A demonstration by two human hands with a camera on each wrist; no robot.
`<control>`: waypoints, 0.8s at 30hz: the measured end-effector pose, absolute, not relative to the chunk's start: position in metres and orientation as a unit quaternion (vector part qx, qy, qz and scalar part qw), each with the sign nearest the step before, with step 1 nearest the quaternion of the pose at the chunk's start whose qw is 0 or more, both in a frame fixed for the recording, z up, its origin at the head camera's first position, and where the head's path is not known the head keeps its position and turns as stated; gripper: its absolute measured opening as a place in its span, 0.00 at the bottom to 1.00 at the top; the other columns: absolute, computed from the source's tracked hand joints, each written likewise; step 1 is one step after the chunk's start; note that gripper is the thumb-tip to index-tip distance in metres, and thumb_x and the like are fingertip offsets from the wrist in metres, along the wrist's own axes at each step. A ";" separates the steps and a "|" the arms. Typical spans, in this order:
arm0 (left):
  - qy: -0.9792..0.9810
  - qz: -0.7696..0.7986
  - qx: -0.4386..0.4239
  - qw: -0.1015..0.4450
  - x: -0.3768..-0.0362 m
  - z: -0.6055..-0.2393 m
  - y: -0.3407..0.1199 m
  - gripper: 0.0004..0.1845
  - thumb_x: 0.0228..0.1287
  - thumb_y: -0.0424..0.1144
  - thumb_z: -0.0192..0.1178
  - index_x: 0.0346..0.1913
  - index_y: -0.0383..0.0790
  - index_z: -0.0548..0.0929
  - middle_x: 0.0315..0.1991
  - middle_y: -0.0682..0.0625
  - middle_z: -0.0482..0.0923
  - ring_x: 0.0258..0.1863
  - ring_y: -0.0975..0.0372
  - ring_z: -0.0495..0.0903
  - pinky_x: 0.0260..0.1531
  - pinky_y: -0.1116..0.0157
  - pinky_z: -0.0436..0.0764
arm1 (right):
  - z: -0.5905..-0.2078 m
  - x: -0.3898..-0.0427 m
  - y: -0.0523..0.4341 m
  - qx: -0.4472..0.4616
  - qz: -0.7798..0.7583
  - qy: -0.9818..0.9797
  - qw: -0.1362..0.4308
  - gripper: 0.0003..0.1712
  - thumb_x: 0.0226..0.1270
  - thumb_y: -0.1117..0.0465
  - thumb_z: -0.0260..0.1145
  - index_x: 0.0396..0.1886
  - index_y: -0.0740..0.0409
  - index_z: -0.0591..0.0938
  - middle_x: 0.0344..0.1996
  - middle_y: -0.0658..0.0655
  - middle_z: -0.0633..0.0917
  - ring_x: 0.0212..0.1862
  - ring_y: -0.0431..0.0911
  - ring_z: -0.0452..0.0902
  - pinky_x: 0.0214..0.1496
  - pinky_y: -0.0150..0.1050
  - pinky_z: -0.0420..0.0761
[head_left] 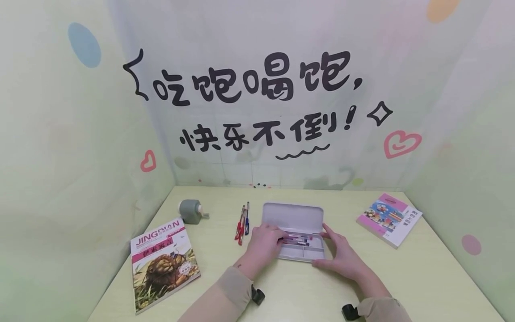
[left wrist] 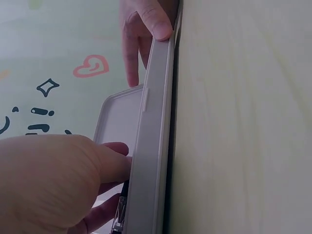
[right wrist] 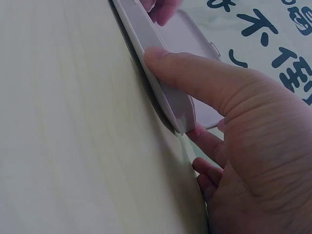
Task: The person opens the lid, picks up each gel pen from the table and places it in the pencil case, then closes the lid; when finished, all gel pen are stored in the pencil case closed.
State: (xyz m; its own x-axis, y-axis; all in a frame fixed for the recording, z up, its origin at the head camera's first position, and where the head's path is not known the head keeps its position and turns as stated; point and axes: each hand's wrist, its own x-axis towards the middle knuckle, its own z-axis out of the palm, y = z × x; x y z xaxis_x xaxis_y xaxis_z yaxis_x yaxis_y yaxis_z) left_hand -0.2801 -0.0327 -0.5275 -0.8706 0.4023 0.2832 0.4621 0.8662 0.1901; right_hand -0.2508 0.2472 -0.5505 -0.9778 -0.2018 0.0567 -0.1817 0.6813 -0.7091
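White pencil case (head_left: 299, 232) lies open at the middle of the pale green surface (head_left: 281, 286), lid (head_left: 292, 216) tilted back toward the wall. Left hand (head_left: 263, 243) reaches into the tray, fingers curled on a pen (head_left: 297, 241) lying there; grip looks like a narrow pinch, though the wrist view shows it only partly. Right hand (head_left: 342, 255) braces the tray's right end, thumb (right wrist: 195, 78) pressed along the near wall, fingers fairly straight, nothing enclosed.

Judgement: the pen is best laid flat along the long compartment while the right hand keeps the light tray from sliding.

Count: 1 case; at least 2 pens inside, exact number unclear; 3 pens (head_left: 242, 221) just left of the case; 1 grey pencil sharpener (head_left: 191, 211) far left; 2 books, lion-cover book (head_left: 162, 264) near left, pink book (head_left: 388, 219) right.
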 end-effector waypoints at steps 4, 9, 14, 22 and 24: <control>-0.958 -0.133 -0.225 0.119 -0.279 -0.527 -0.033 0.14 0.73 0.43 0.72 0.57 0.62 0.93 0.55 0.60 0.93 0.56 0.58 0.85 0.53 0.54 0.83 | -0.551 -0.250 0.247 -0.104 -0.385 0.917 0.013 0.78 0.53 0.39 0.88 0.91 0.59 0.51 0.80 0.67 0.74 0.84 0.75 0.56 0.82 0.81 0.52; -0.959 -0.153 -0.208 0.115 -0.280 -0.522 -0.041 0.13 0.75 0.44 0.71 0.58 0.59 0.92 0.58 0.57 0.92 0.58 0.55 0.87 0.60 0.49 0.85 | -0.550 -0.250 0.248 -0.102 -0.389 0.916 0.015 0.78 0.53 0.39 0.88 0.91 0.58 0.51 0.81 0.66 0.74 0.85 0.75 0.55 0.82 0.81 0.52; -0.961 -0.184 -0.167 0.117 -0.288 -0.519 -0.060 0.14 0.75 0.44 0.70 0.60 0.55 0.91 0.58 0.53 0.91 0.57 0.53 0.87 0.64 0.48 0.85 | -0.551 -0.251 0.247 -0.103 -0.389 0.915 0.018 0.77 0.54 0.39 0.87 0.91 0.60 0.51 0.81 0.67 0.74 0.84 0.76 0.55 0.82 0.81 0.52; -0.965 -0.221 -0.052 0.130 -0.300 -0.518 -0.105 0.19 0.75 0.44 0.70 0.65 0.48 0.87 0.51 0.47 0.90 0.49 0.50 0.87 0.52 0.49 0.89 | -0.549 -0.251 0.247 -0.100 -0.391 0.914 0.022 0.77 0.54 0.39 0.87 0.92 0.59 0.50 0.81 0.66 0.73 0.85 0.75 0.55 0.83 0.80 0.52; -0.966 -0.218 -0.033 0.132 -0.303 -0.520 -0.115 0.20 0.74 0.44 0.70 0.66 0.48 0.87 0.47 0.47 0.88 0.46 0.51 0.86 0.47 0.51 0.88 | -0.549 -0.251 0.247 -0.099 -0.392 0.914 0.023 0.77 0.54 0.39 0.87 0.92 0.59 0.50 0.81 0.66 0.73 0.85 0.75 0.55 0.83 0.81 0.52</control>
